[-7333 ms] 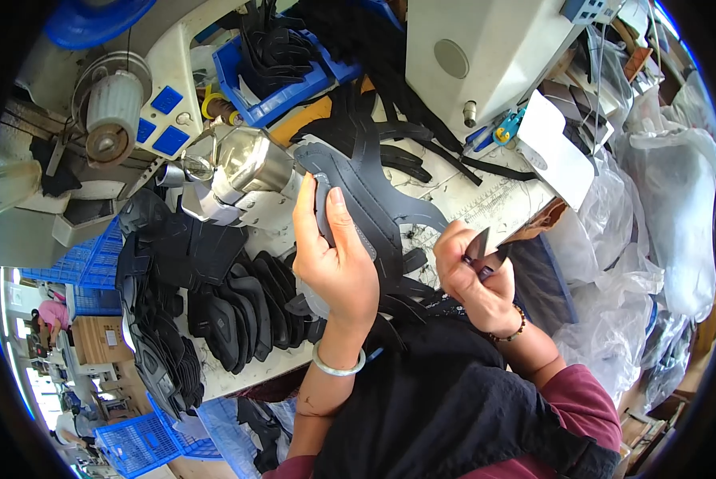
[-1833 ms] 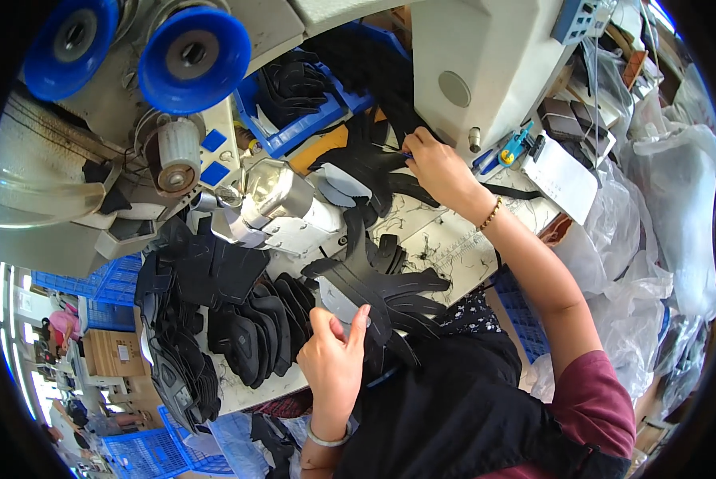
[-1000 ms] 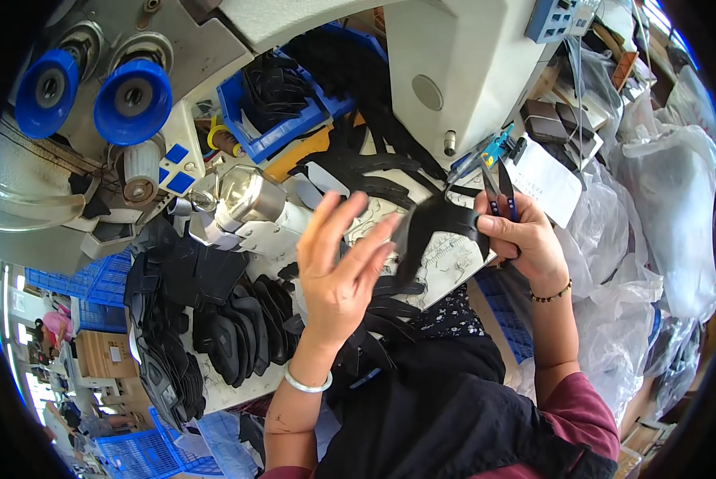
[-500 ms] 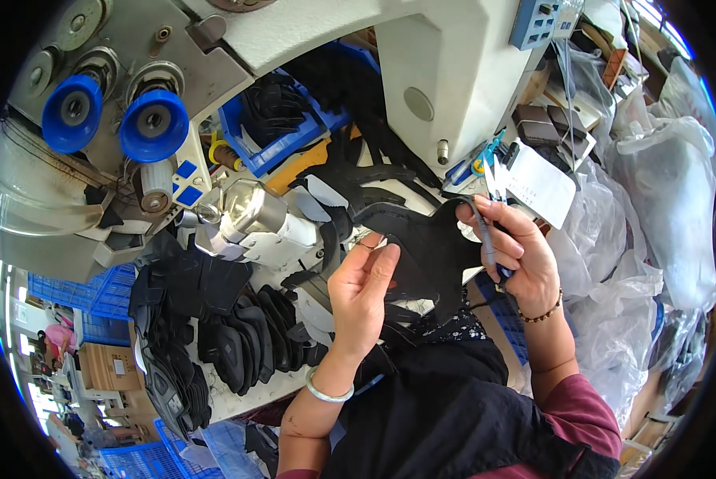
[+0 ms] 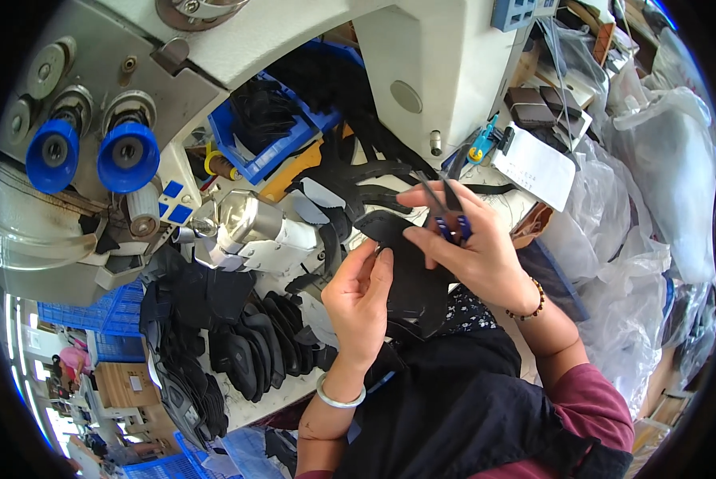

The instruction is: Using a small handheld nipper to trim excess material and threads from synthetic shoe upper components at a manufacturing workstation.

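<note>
A black, shoe-upper-like piece (image 5: 415, 279) hangs in front of my dark apron. My left hand (image 5: 358, 299) pinches its left edge between thumb and fingers. In my right hand (image 5: 481, 251) is a small pair of scissors (image 5: 453, 229) with dark blue handles, the blades pointing away from me and spread apart. The right fingers sit just above the right side of the black piece; whether they touch it I cannot tell. Beyond both hands, black strap-like pieces (image 5: 350, 172) lie on the white table.
A sewing machine with blue knobs (image 5: 128, 153) fills the upper left; its shiny metal post (image 5: 242, 219) stands left of my hands. Stacked black pieces (image 5: 250, 343) lie nearer. Behind are a blue bin (image 5: 254, 164) and a clipboard (image 5: 537, 164). Clear plastic bags (image 5: 665, 184) crowd the right.
My right hand has moved left over the black piece and turned, with the scissors now pointing away from me. The right end of the piece has dropped from that hand; my left hand still pinches it.
</note>
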Demonstrator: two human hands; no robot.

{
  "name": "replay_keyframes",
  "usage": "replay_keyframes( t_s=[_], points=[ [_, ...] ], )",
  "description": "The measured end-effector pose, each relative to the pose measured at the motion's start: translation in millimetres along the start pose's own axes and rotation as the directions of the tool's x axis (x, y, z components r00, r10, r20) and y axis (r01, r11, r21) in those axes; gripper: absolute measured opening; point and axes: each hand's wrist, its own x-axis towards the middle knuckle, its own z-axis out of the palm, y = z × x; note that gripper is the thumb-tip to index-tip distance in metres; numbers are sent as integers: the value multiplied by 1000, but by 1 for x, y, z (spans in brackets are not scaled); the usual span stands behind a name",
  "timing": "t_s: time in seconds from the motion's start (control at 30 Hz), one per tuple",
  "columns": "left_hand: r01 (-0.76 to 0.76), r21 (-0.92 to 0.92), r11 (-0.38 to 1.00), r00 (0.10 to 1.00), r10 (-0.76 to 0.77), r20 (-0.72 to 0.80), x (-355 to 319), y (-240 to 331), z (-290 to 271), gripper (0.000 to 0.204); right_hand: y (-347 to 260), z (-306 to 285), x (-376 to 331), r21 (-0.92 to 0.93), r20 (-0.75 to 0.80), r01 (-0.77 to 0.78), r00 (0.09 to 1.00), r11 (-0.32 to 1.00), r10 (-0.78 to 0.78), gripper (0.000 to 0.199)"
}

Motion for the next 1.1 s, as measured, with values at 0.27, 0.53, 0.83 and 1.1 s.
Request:
replay_keyframes(
  t_s=[0.27, 0.53, 0.83, 1.1],
  points=[
    [-228, 413, 882, 973, 196, 120, 0, 1, 5, 18, 6, 1, 15, -219, 102, 104, 991, 970, -83, 18],
    [-182, 267, 946, 983, 171, 62, 2, 6, 11, 12, 3, -2, 13, 184, 184, -397, 912, 899, 365, 19],
    [-147, 300, 942, 985, 113, 129, 7, 4, 8, 10, 9, 6, 12, 75, 105, -211, 974, 975, 203, 19],
    [-159, 316, 935, 985, 131, 109, 6, 8, 12, 18, 15, -4, 12, 285, 201, -444, 894, 850, 400, 18]
  ],
)
